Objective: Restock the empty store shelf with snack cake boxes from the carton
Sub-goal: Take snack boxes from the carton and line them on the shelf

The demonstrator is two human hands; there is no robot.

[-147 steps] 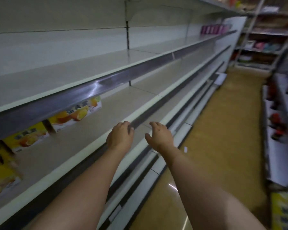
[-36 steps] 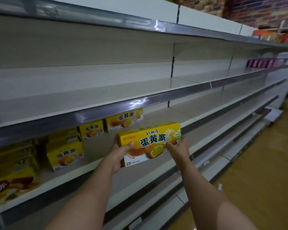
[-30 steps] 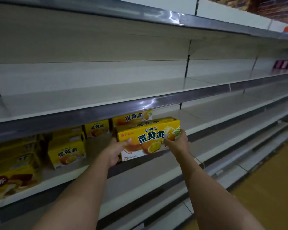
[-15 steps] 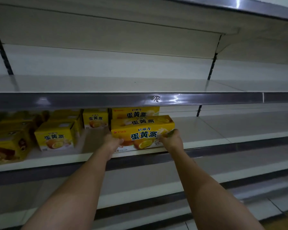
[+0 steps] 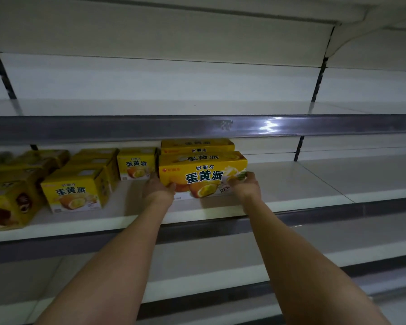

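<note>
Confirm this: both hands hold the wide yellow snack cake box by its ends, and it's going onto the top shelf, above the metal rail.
Wrong shelf. In the head view the left hand and right hand grip the wide yellow snack cake box by its ends, but it sits on the shelf below the metal rail, in front of another wide box.

— Where's your box (image 5: 203, 175) now?
— On the shelf (image 5: 291, 184), your left hand (image 5: 158, 190) at its left end, right hand (image 5: 245, 187) at its right. Another box (image 5: 197, 146) sits behind it; more boxes (image 5: 75, 191) stand to your left.
</note>
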